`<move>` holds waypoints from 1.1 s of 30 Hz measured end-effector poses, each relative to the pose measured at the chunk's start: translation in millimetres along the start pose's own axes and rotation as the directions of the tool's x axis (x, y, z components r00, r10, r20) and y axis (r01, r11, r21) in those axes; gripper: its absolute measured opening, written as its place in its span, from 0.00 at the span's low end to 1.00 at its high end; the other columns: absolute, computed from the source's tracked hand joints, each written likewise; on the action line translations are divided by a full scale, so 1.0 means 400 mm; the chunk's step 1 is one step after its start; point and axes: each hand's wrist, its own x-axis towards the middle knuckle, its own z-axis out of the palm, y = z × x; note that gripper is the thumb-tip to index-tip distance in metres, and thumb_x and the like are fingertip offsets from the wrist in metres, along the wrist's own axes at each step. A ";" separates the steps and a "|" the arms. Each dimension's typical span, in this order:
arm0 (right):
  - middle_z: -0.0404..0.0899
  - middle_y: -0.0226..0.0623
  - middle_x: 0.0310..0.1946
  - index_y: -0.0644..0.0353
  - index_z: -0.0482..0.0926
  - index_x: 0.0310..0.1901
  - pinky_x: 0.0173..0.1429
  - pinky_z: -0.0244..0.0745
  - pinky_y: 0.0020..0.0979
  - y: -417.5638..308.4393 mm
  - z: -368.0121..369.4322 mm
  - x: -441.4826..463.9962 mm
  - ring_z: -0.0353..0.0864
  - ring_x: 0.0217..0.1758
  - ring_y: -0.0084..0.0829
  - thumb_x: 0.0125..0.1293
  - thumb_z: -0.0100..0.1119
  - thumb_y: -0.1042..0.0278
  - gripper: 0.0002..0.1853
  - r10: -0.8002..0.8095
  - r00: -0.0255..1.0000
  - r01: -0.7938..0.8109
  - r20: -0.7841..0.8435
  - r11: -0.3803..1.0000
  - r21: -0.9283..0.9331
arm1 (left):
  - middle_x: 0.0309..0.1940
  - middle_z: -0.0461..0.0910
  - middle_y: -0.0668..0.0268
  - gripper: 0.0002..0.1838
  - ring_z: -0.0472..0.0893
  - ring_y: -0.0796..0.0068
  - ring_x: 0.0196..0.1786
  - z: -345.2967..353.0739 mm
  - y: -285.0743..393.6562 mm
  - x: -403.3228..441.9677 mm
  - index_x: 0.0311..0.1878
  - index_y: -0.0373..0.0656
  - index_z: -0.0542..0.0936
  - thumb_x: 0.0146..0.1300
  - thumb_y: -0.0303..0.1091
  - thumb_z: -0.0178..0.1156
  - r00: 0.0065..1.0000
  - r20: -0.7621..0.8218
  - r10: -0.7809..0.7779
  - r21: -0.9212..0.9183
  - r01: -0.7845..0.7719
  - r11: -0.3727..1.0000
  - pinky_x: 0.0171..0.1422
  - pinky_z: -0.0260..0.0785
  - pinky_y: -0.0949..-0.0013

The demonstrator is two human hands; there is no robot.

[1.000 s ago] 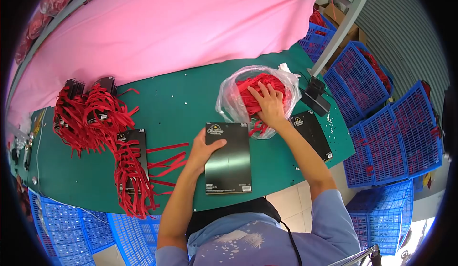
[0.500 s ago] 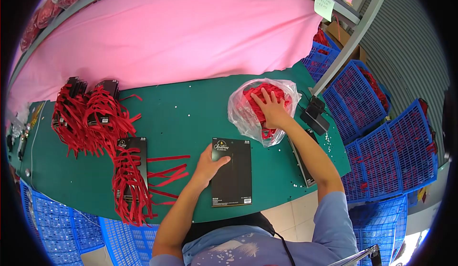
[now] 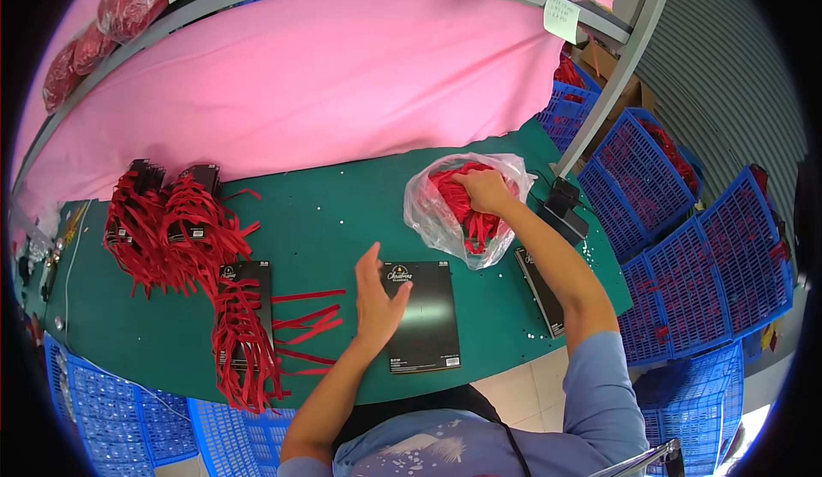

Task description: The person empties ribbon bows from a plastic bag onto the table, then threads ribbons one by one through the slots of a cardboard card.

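This looks like a small workshop or packing room, set around a green worktable [image 3: 318, 237]. On the worktable lie several black printed cards [image 3: 432, 327], some laced with red strips [image 3: 244, 331], and an open plastic bag [image 3: 421, 211] holding more of the red material. Blue plastic crates [image 3: 621, 160] crowd the floor to the right of the worktable and below its near left edge, some with red material inside. Behind it hangs pink cloth [image 3: 342, 74] under a metal frame [image 3: 606, 100] bearing a handwritten note [image 3: 561, 20]; beyond its right side stands a ribbed grey wall or shutter [image 3: 723, 92].
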 end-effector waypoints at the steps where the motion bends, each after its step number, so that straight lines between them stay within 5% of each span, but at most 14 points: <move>1: 0.84 0.43 0.36 0.47 0.81 0.56 0.39 0.80 0.45 0.004 -0.006 0.001 0.85 0.38 0.45 0.49 0.64 0.70 0.27 0.009 1.000 -0.009 0.017 0.999 0.035 | 0.67 0.68 0.54 0.42 0.66 0.52 0.71 -0.001 0.027 0.007 0.72 0.43 0.63 0.53 0.28 0.70 0.988 -0.040 0.148 0.199 -0.138 0.970 0.75 0.57 0.54; 4: 0.85 0.43 0.38 0.46 0.81 0.57 0.42 0.80 0.47 -0.008 -0.044 0.005 0.86 0.41 0.46 0.49 0.63 0.70 0.29 0.040 0.991 -0.045 0.132 0.998 0.041 | 0.69 0.65 0.53 0.41 0.61 0.48 0.73 0.037 0.096 0.051 0.72 0.48 0.66 0.52 0.33 0.71 0.873 0.256 0.415 0.213 -0.470 0.857 0.77 0.52 0.49; 7: 0.86 0.45 0.41 0.45 0.80 0.59 0.46 0.81 0.47 0.001 -0.037 0.014 0.86 0.44 0.47 0.48 0.64 0.69 0.31 0.039 0.983 -0.049 0.179 0.997 0.055 | 0.69 0.67 0.56 0.37 0.62 0.49 0.73 0.133 0.104 0.109 0.70 0.49 0.69 0.55 0.37 0.69 0.745 0.416 0.521 0.083 -0.602 0.795 0.76 0.53 0.47; 10: 0.86 0.47 0.42 0.45 0.81 0.59 0.50 0.81 0.46 0.049 -0.044 0.012 0.85 0.46 0.49 0.44 0.68 0.69 0.34 0.018 0.995 -0.030 0.098 0.992 0.121 | 0.67 0.69 0.55 0.34 0.63 0.50 0.73 0.228 0.015 0.130 0.69 0.49 0.71 0.56 0.36 0.68 0.784 0.462 0.415 0.179 -0.541 0.822 0.75 0.55 0.48; 13: 0.86 0.49 0.45 0.52 0.78 0.62 0.54 0.80 0.40 0.121 -0.087 0.018 0.86 0.47 0.41 0.42 0.69 0.77 0.37 -0.066 0.959 -0.076 0.275 0.876 0.475 | 0.62 0.72 0.55 0.34 0.68 0.51 0.68 0.278 -0.033 0.148 0.68 0.48 0.71 0.56 0.34 0.68 0.806 0.410 0.428 0.191 -0.535 0.823 0.70 0.59 0.49; 16: 0.87 0.42 0.47 0.58 0.78 0.60 0.54 0.80 0.36 0.205 -0.052 0.045 0.85 0.48 0.31 0.41 0.69 0.82 0.37 -0.014 0.851 -0.346 0.525 0.736 0.582 | 0.61 0.73 0.53 0.33 0.70 0.50 0.66 0.297 -0.024 0.171 0.67 0.46 0.70 0.57 0.32 0.67 0.810 0.409 0.419 0.178 -0.522 0.834 0.69 0.60 0.50; 20: 0.83 0.37 0.53 0.61 0.76 0.61 0.57 0.80 0.35 0.238 -0.094 0.021 0.82 0.52 0.28 0.43 0.72 0.82 0.37 -0.064 0.851 -0.480 0.521 0.306 0.822 | 0.58 0.73 0.51 0.29 0.72 0.50 0.63 0.305 0.007 0.204 0.62 0.41 0.71 0.56 0.29 0.65 0.844 0.354 0.403 -0.145 -0.376 0.915 0.66 0.62 0.51; 22: 0.82 0.37 0.56 0.60 0.75 0.62 0.59 0.80 0.36 0.242 -0.111 0.004 0.81 0.54 0.30 0.43 0.74 0.82 0.39 -0.083 0.883 -0.458 0.462 0.066 0.887 | 0.59 0.73 0.50 0.27 0.71 0.49 0.64 0.310 -0.008 0.204 0.61 0.40 0.71 0.57 0.29 0.64 0.844 0.374 0.385 -0.134 -0.362 0.923 0.67 0.62 0.52; 33: 0.81 0.38 0.55 0.60 0.75 0.61 0.62 0.79 0.37 0.253 -0.222 0.020 0.82 0.55 0.32 0.46 0.75 0.81 0.35 -0.109 0.918 -0.384 0.382 0.004 0.924 | 0.62 0.71 0.49 0.24 0.68 0.44 0.67 0.338 0.001 0.211 0.62 0.46 0.75 0.61 0.34 0.61 0.779 0.443 0.443 0.295 -0.594 0.749 0.69 0.61 0.47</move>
